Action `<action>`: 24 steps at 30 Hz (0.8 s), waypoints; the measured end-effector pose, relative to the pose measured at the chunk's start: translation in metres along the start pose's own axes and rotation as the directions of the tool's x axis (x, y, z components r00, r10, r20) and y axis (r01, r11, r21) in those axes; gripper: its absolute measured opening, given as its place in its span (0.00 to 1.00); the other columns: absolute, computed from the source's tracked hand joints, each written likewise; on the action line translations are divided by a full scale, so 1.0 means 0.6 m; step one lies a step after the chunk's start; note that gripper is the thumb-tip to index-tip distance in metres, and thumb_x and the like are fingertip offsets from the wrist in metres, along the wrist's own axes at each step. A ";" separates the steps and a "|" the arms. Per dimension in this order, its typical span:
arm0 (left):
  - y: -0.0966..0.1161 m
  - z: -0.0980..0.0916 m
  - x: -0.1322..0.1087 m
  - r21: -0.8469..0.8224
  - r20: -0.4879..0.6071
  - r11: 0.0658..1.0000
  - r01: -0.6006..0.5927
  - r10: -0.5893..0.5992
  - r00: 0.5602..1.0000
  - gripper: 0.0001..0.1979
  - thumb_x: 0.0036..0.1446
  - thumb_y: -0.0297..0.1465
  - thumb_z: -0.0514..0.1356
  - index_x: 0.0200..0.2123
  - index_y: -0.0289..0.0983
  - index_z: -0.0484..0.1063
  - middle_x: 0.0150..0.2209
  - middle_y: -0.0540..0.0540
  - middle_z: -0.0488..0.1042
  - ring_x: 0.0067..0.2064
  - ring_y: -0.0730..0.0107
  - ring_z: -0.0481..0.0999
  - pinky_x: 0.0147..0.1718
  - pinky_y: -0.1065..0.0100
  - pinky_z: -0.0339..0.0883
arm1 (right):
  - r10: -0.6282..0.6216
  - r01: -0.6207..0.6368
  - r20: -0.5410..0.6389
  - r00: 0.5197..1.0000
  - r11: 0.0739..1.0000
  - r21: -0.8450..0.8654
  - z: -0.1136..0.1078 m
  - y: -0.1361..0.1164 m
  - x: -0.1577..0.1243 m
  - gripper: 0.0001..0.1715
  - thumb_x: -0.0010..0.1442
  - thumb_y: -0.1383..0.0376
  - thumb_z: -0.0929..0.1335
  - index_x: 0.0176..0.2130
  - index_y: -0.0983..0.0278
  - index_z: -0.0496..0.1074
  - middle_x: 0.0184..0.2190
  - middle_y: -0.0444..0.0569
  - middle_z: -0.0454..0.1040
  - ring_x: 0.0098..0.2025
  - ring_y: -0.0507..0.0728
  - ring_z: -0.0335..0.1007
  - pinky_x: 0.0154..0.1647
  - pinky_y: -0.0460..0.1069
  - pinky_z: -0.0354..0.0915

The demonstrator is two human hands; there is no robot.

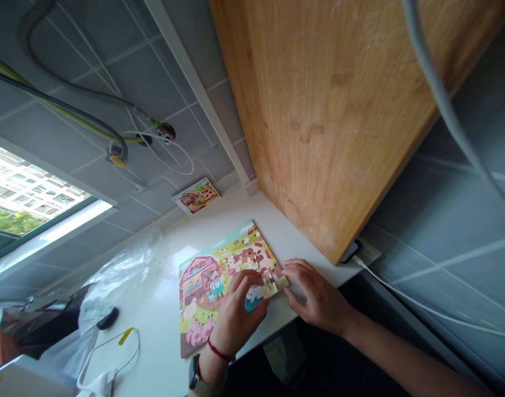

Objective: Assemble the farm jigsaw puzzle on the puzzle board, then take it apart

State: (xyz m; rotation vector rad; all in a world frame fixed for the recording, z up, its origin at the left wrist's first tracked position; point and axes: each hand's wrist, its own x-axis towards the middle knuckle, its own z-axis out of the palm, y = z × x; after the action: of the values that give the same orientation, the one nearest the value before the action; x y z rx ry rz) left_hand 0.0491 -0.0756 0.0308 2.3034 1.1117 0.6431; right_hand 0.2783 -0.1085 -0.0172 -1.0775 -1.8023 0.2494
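Note:
A nearly filled farm jigsaw puzzle (217, 253) lies on the white counter, showing a red barn, cows, pigs and sheep. At its lower right corner, white gaps show among several puzzle pieces (272, 285). My left hand (238, 311) rests over the puzzle's lower edge, its thumb and index finger apart beside those pieces. From the right, my right hand (316, 292) reaches the same corner, with thumb and index finger closed on the edge of a puzzle piece (282, 283). A red string and a dark watch circle my left wrist.
Against the tiled wall leans a small picture card (197, 196) of the same scene. A large wooden board (314, 127) stands right behind the counter corner. Crumpled clear plastic (115, 275) and a white cable (138, 347) lie left. A phone (350, 251) is plugged in at right.

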 end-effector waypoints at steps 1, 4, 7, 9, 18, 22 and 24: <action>-0.002 -0.002 -0.006 0.025 0.006 1.000 0.009 -0.009 1.000 0.11 0.64 0.26 0.64 0.48 0.44 0.72 0.52 0.42 0.75 0.56 0.55 0.77 0.54 0.51 0.77 | -0.001 0.001 0.009 1.000 1.000 -0.004 0.001 0.001 -0.001 0.20 0.66 0.72 0.66 0.56 0.61 0.69 0.48 0.56 0.79 0.54 0.65 0.77 0.57 0.62 0.78; -0.008 -0.008 -0.025 0.116 0.048 0.993 0.003 -0.009 0.999 0.12 0.64 0.27 0.64 0.49 0.45 0.74 0.53 0.41 0.75 0.57 0.52 0.76 0.54 0.50 0.77 | -0.008 0.009 0.036 0.999 1.000 -0.028 0.004 0.004 -0.004 0.17 0.67 0.73 0.66 0.54 0.61 0.71 0.46 0.55 0.79 0.53 0.65 0.77 0.57 0.63 0.77; -0.014 -0.010 -0.041 0.178 0.070 0.984 -0.030 0.018 0.997 0.14 0.65 0.27 0.64 0.52 0.47 0.76 0.55 0.40 0.75 0.58 0.51 0.76 0.55 0.50 0.78 | -0.016 0.018 0.064 0.998 0.999 -0.041 0.007 0.006 -0.006 0.14 0.67 0.73 0.65 0.50 0.61 0.72 0.43 0.54 0.79 0.51 0.65 0.77 0.58 0.63 0.77; -0.019 -0.008 -0.049 0.204 0.055 0.978 -0.052 0.042 0.998 0.13 0.66 0.27 0.63 0.51 0.46 0.76 0.55 0.40 0.75 0.58 0.52 0.76 0.54 0.50 0.78 | -0.013 0.016 0.074 0.997 0.999 -0.040 0.008 0.006 -0.006 0.12 0.67 0.73 0.65 0.47 0.62 0.73 0.42 0.54 0.78 0.50 0.64 0.76 0.56 0.62 0.77; -0.038 0.005 -0.056 0.241 -0.196 0.962 -0.132 0.181 0.964 0.08 0.68 0.27 0.62 0.48 0.43 0.78 0.54 0.42 0.77 0.56 0.57 0.79 0.54 0.56 0.79 | -0.005 0.007 0.059 0.998 1.000 -0.025 0.011 0.010 -0.005 0.09 0.68 0.74 0.65 0.40 0.62 0.73 0.38 0.52 0.77 0.46 0.62 0.75 0.53 0.59 0.76; -0.057 0.008 -0.062 0.260 -0.339 0.962 -0.084 0.173 0.925 0.07 0.69 0.28 0.63 0.47 0.42 0.78 0.54 0.42 0.78 0.55 0.57 0.81 0.52 0.57 0.79 | 0.026 -0.025 0.036 0.999 0.999 -0.038 0.011 0.016 -0.006 0.09 0.67 0.75 0.66 0.38 0.62 0.73 0.37 0.49 0.77 0.44 0.60 0.75 0.61 0.63 0.71; -0.064 0.011 -0.065 0.268 -0.384 0.962 -0.053 0.158 0.910 0.06 0.69 0.29 0.63 0.47 0.42 0.78 0.54 0.41 0.78 0.54 0.57 0.81 0.50 0.57 0.80 | 0.030 -0.029 0.034 0.999 0.999 -0.039 0.011 0.018 -0.006 0.09 0.66 0.75 0.66 0.38 0.62 0.73 0.36 0.49 0.77 0.43 0.60 0.75 0.62 0.63 0.71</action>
State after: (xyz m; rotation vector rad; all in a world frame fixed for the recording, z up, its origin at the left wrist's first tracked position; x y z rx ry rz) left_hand 0.0092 -0.0878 -0.0055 2.5306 1.3212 1.1181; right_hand 0.2797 -0.1031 -0.0294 -1.1341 -1.8292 0.2530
